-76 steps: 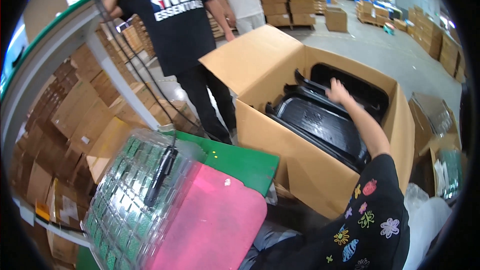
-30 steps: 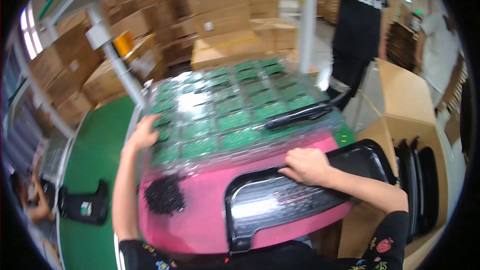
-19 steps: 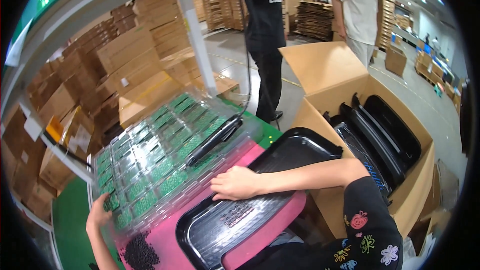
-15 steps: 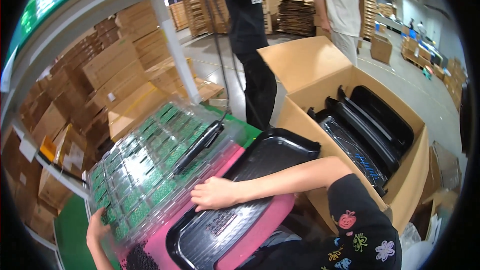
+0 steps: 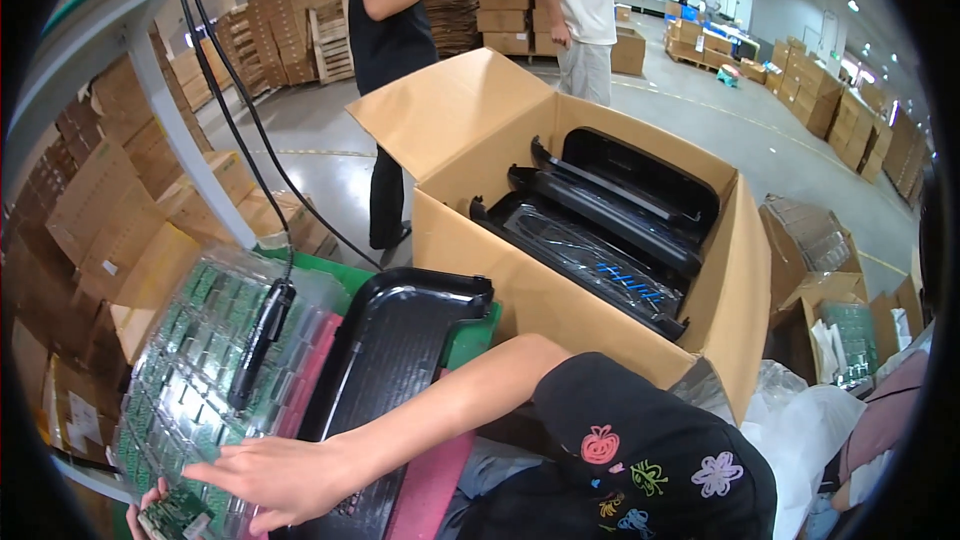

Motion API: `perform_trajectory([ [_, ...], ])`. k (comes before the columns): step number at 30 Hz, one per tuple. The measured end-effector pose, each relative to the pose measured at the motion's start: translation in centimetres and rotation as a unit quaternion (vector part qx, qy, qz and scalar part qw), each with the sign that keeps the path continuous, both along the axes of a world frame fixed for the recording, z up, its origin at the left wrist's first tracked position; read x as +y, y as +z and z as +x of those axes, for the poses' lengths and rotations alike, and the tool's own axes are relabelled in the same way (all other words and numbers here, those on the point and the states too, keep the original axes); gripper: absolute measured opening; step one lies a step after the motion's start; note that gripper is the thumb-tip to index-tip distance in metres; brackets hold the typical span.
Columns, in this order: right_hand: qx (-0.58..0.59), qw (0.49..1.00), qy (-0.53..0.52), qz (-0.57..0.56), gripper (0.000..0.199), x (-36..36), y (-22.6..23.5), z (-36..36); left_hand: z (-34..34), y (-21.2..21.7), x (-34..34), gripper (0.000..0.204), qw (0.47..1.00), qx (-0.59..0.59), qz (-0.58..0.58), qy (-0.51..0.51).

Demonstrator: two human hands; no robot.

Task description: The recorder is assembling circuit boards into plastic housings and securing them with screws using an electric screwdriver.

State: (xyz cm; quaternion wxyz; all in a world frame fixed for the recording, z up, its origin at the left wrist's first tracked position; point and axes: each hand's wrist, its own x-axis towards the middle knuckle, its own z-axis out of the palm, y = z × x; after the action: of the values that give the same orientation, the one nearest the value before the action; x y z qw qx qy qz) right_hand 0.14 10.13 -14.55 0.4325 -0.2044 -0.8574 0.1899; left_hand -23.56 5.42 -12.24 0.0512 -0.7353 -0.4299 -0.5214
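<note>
Bench [image 5: 474, 337]: green top, pink mat [image 5: 432, 485]. Upon it: clear tray [image 5: 195, 390] of green pieces, black handheld tool [image 5: 262, 345] on top; black plastic panel [image 5: 380, 350], across mat to green corner. Hands: left hand [image 5: 152, 494] gripping circuit board [image 5: 178, 514], lower left; right hand [image 5: 280, 480] open beside it, contact unclear. Carton [image 5: 462, 252], open, holding further panels [image 5: 610, 220]: just off bench's right edge. Bare floor [image 5: 685, 143]: beyond carton.

Lower right of the frame, there's a short black sleeve [image 5: 560, 402], and it's lively: red fruit doodle [image 5: 600, 444], green squiggle [image 5: 649, 478], lilac flower [image 5: 717, 475], orange and blue touches below; grey-blue trouser cloth [image 5: 497, 468] peeks out leftward.
</note>
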Motion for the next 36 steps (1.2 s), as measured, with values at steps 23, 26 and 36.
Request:
perform_trajectory([
  [23, -0.099, 0.987, -0.024, -0.123, 0.054, -0.1, -4.4, 10.5, 7.0, -4.6, -0.7, 0.051, 0.873, 0.058, -0.467, -0.129],
  [26, -0.163, 0.974, 0.005, -0.156, 0.053, -0.3, -5.7, 9.9, 6.3, -4.9, -1.1, 0.049, 0.865, 0.143, -0.472, -0.094],
  [36, -0.198, 0.964, 0.015, -0.177, 0.051, 0.6, -7.2, 9.0, 5.8, -7.0, -1.4, 0.049, 0.881, 0.16, -0.441, -0.062],
])
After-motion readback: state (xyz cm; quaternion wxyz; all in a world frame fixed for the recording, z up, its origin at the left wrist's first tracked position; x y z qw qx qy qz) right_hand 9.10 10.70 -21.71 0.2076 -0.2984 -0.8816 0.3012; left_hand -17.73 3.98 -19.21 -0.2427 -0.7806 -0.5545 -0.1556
